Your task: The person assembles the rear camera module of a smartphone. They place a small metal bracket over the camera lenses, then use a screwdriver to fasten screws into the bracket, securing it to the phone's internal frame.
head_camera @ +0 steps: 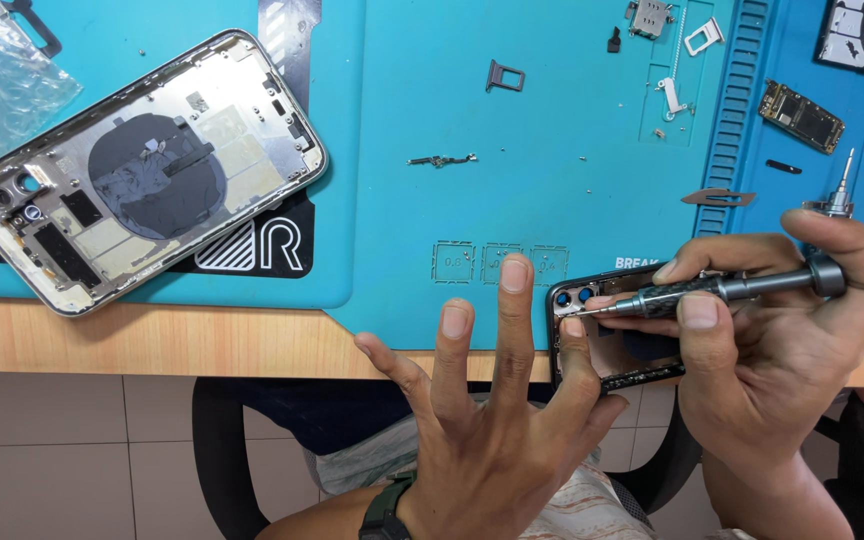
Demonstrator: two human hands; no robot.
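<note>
My right hand [782, 330] grips a dark precision screwdriver [722, 290] lying nearly level, its tip at the camera corner of a black phone frame [624, 375] at the table's near edge. My left hand [497, 410] has its fingers spread; its index finger rests on the frame's left edge beside the screwdriver tip, the other fingers raised over the mat. The hands hide most of the frame.
A gutted silver phone housing [142, 170] lies tilted at the left on a blue work mat [512, 110]. Small parts dot the mat: a SIM tray [505, 76], a flex cable [440, 160], a circuit board [801, 116], a second screwdriver [836, 195]. Bubble wrap [2, 80] sits top left.
</note>
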